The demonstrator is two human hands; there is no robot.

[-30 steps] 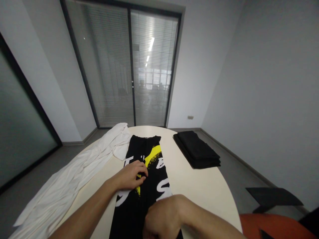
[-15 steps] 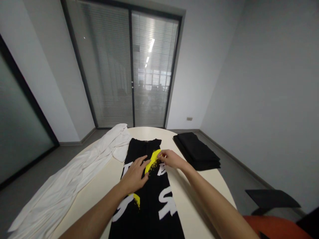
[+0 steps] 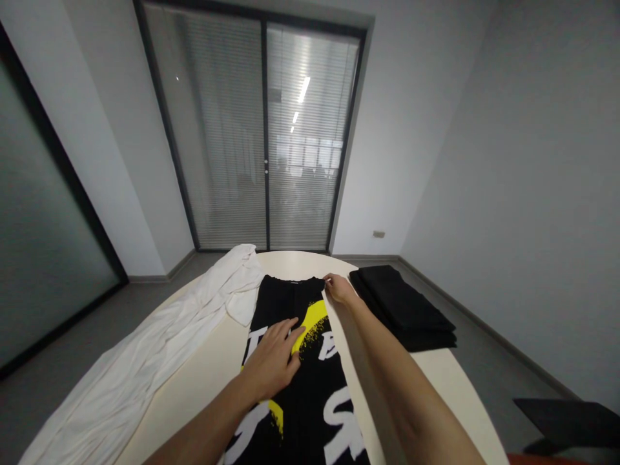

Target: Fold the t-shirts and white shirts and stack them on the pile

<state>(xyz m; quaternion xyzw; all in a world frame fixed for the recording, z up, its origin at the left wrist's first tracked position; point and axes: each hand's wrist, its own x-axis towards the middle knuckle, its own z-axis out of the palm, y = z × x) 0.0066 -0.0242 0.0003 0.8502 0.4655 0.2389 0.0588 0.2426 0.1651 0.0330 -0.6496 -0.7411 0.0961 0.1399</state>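
A black garment [image 3: 295,361] with white letters and a yellow streak lies folded lengthwise down the middle of a round cream table [image 3: 213,361]. My left hand [image 3: 274,365] rests flat on it with fingers spread, near the yellow print. My right hand [image 3: 339,289] reaches to the garment's far right corner, and its fingers pinch the cloth edge there.
A long white cloth [image 3: 145,361] lies rumpled along the table's left side. A folded black stack [image 3: 404,307] sits at the right far edge. A dark chair part [image 3: 566,413] shows at lower right. Glass doors with blinds [image 3: 261,135] stand behind the table.
My right hand has moved from the near end of the garment along its right side to the far corner. My left hand has stayed on the middle and flattened out.
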